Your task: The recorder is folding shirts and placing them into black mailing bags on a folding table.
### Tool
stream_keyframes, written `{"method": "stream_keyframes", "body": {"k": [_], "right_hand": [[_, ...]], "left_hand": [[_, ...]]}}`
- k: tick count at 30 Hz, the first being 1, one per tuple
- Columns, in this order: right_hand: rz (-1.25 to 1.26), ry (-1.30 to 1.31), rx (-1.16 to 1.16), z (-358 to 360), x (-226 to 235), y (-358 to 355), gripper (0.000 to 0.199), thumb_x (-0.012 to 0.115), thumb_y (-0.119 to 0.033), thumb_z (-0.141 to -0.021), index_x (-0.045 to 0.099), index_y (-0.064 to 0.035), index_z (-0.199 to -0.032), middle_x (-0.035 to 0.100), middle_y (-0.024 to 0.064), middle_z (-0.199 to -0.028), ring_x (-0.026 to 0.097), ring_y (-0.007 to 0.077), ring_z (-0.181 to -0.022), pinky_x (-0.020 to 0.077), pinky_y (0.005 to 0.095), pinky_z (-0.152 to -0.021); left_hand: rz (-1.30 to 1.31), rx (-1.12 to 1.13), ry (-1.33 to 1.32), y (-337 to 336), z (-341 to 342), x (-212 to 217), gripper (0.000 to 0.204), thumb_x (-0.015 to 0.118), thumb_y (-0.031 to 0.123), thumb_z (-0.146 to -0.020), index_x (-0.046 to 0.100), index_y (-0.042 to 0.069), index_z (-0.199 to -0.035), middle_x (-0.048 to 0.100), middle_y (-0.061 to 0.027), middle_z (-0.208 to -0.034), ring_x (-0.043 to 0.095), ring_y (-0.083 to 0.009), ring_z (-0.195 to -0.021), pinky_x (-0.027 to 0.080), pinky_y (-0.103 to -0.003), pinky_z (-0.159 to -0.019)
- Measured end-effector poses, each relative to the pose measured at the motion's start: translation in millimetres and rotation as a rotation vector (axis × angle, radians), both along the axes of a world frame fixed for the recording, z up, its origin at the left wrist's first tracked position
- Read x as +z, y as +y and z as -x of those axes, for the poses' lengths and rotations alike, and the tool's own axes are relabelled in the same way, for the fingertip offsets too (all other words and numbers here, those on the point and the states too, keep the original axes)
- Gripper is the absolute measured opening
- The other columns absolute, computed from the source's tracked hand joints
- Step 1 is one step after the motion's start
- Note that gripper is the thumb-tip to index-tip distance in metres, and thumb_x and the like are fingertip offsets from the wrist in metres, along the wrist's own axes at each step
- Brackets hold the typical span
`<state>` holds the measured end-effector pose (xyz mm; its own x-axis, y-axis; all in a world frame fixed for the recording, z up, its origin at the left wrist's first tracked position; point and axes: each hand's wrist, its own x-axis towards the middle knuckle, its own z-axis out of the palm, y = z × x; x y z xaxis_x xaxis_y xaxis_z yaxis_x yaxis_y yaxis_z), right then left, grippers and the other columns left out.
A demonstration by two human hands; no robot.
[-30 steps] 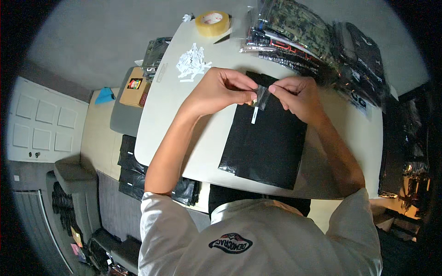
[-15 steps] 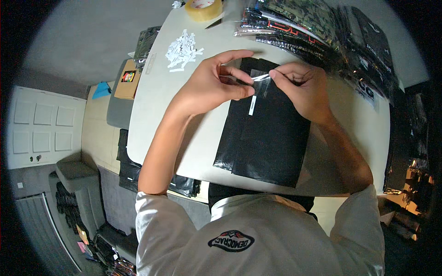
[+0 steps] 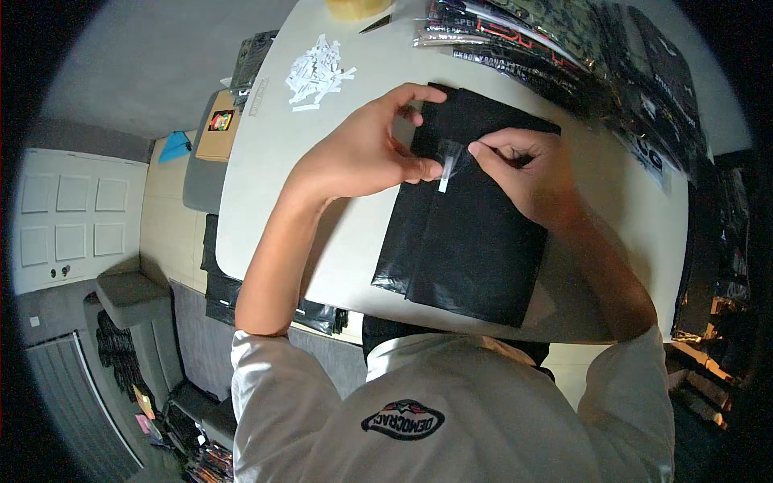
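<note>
A flat black plastic package (image 3: 475, 249) lies on the white table in front of me, its folded edge running lengthwise. On its upper part is a narrow white paper strip (image 3: 444, 183), partly overlapped by a short piece of clear tape (image 3: 453, 151). My right hand (image 3: 523, 173) pinches the tape's right corner between thumb and index finger. On the other side my left hand (image 3: 362, 149) is spread in a C shape. Its thumb tip touches the tape's left edge, while its index finger reaches the package's upper left edge.
A pile of white paper strips (image 3: 319, 74) lies at the far left of the table (image 3: 266, 201). Behind are a yellowish tape roll (image 3: 358, 8) and a dark pointed blade (image 3: 376, 24). Stacked plastic-wrapped garments (image 3: 547, 56) fill the far right. A cardboard box (image 3: 216, 141) sits beyond the left edge.
The tape has come down toward me onto the white strip. My left index and middle fingers have parted from the tape; my right hand keeps its pinch, slightly lower. The view has shifted slightly.
</note>
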<state>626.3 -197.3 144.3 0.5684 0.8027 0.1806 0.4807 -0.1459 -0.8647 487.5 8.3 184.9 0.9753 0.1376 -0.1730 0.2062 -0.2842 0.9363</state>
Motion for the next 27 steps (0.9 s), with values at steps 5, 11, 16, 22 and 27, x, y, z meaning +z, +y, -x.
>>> {"method": "stream_keyframes", "body": {"k": [5, 11, 16, 22, 27], "right_hand": [[-0.185, -0.026, -0.077, 5.1, 7.8, 5.5, 0.009, 0.076, -0.010, -0.094, 0.076, -0.0010, -0.094, 0.067, -0.0020, -0.071, 0.055, 0.0023, -0.063, 0.0420, 0.0227, -0.057], [-0.291, -0.029, -0.113, 5.7, 5.4, 6.0, 0.011, 0.077, -0.011, -0.093, 0.076, 0.0004, -0.095, 0.073, 0.0036, -0.079, 0.062, 0.0054, -0.069, 0.0459, 0.0231, -0.061], [-0.321, -0.071, -0.065, 12.4, 16.4, 1.3, 0.010, 0.078, -0.007, -0.091, 0.075, 0.0026, -0.094, 0.071, 0.0050, -0.080, 0.059, 0.0048, -0.066, 0.0445, 0.0230, -0.059], [-0.392, -0.160, 0.085, 31.6, 19.5, -0.5, 0.008, 0.079, -0.003, -0.088, 0.075, 0.0020, -0.091, 0.070, 0.0066, -0.078, 0.059, 0.0093, -0.059, 0.0422, 0.0248, -0.052], [-0.371, -0.202, 0.103, 37.5, 30.6, -2.7, 0.008, 0.079, -0.004, -0.088, 0.074, 0.0021, -0.092, 0.070, 0.0065, -0.078, 0.058, 0.0087, -0.058, 0.0424, 0.0242, -0.052]], "left_hand": [[0.045, 0.029, -0.076, 6.5, -2.8, -3.2, 0.060, 0.084, 0.001, -0.083, 0.063, 0.007, -0.139, 0.067, -0.0051, -0.106, 0.070, -0.0106, -0.086, 0.059, -0.023, -0.073], [0.146, 0.096, -0.041, 7.5, -1.2, 8.2, 0.034, 0.079, 0.011, -0.091, 0.073, 0.003, -0.124, 0.077, -0.0067, -0.099, 0.072, -0.0115, -0.085, 0.060, -0.024, -0.077], [0.226, 0.360, -0.127, -10.9, 21.9, 0.6, 0.026, 0.078, 0.017, -0.094, 0.075, 0.003, -0.116, 0.077, -0.0068, -0.100, 0.075, -0.0136, -0.091, 0.059, -0.024, -0.077], [0.251, 0.499, -0.179, -32.6, 61.6, -14.4, 0.027, 0.078, 0.018, -0.095, 0.076, 0.000, -0.115, 0.077, -0.0072, -0.102, 0.073, -0.0138, -0.091, 0.058, -0.026, -0.081], [0.142, 0.695, -0.272, -48.3, 83.8, -40.8, 0.026, 0.072, 0.023, -0.100, 0.078, -0.001, -0.109, 0.077, -0.0061, -0.096, 0.066, -0.0104, -0.091, 0.051, -0.027, -0.086]]}}
